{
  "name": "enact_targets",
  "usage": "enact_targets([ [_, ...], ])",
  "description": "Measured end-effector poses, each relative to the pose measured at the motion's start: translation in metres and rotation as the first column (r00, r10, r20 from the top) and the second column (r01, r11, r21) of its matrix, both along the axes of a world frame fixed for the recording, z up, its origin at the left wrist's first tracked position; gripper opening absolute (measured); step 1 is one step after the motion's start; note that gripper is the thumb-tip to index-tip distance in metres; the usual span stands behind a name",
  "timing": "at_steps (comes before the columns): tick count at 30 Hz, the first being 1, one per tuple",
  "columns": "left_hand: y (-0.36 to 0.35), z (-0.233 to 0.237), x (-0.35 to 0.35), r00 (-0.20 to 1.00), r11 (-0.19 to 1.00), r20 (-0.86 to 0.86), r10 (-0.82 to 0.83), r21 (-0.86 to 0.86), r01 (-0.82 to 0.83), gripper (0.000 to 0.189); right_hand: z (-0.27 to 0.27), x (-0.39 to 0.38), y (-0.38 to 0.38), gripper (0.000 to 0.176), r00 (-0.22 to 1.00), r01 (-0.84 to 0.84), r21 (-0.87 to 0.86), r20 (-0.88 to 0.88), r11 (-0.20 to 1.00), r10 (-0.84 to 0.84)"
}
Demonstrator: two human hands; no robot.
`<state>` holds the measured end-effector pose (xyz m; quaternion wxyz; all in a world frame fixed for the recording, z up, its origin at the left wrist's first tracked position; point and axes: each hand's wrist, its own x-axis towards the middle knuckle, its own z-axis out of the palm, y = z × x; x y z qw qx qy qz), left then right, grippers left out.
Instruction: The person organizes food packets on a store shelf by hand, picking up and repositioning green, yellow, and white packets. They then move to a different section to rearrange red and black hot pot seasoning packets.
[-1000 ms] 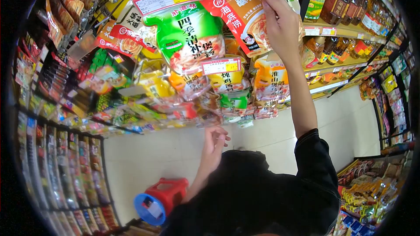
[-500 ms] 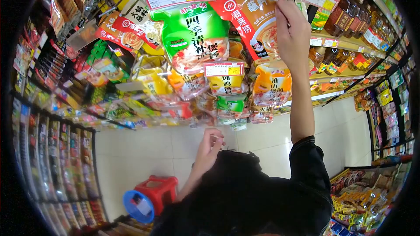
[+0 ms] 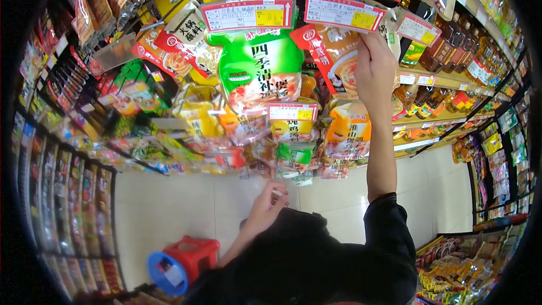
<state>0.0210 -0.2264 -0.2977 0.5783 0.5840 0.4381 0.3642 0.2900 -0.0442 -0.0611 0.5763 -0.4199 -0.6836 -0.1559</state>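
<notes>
My right hand (image 3: 375, 68) is raised to the hanging rack, its fingers closed at the right edge of a red and orange sauce packet (image 3: 337, 59). The packet hangs tilted under a price tag (image 3: 345, 11); part of it is behind my hand. Left of it hangs a large green and white soup-ingredient packet (image 3: 259, 68). Below my wrist is an orange and white soup packet (image 3: 347, 130). My left hand (image 3: 266, 206) is low in front of my body, fingers curled. Something small and pale shows at its fingers, too small to name.
Oil and sauce bottles (image 3: 446, 34) line the shelf at right. A red stool (image 3: 197, 251) and a blue basin (image 3: 167, 274) stand on the floor at lower left. Racks of packaged goods (image 3: 73, 192) flank the left side, and snack packs (image 3: 474, 265) lie at lower right.
The view has shifted, so the racks sit lower in the picture. My right hand stays at the sauce packet, which now leans more. My left hand remains curled.
</notes>
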Motion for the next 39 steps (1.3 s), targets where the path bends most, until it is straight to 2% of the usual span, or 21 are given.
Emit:
enact_targets([
  [4,0.005,-0.004,-0.001,1.0,1.0,-0.009,0.002,0.007,-0.002,0.024,0.002,0.0,-0.017,0.017,0.994,-0.05,-0.011,-0.099,0.999,0.049],
  [7,0.008,-0.005,-0.001,1.0,1.0,-0.019,0.001,-0.003,-0.001,0.024,0.003,-0.003,-0.009,0.015,0.997,-0.056,0.086,-0.048,0.995,0.06],
  [11,0.009,0.004,0.0,0.997,1.0,-0.077,-0.017,-0.003,0.016,0.024,0.008,-0.005,0.0,0.014,0.999,-0.04,0.075,-0.009,0.996,0.04],
  [20,0.012,0.006,-0.003,0.998,1.0,-0.065,-0.021,-0.014,0.02,0.024,0.017,-0.014,-0.014,0.015,1.0,0.016,0.033,-0.018,0.999,-0.015],
  [31,0.016,-0.003,-0.008,0.997,0.999,-0.063,-0.039,0.005,0.039,0.025,0.014,-0.016,-0.018,0.022,0.998,0.061,0.078,0.009,0.995,-0.062],
  [39,0.018,-0.003,-0.012,0.998,0.999,-0.052,-0.035,-0.008,0.034,0.024,-0.001,-0.013,-0.011,0.028,0.999,-0.033,0.14,-0.007,0.99,0.035],
])
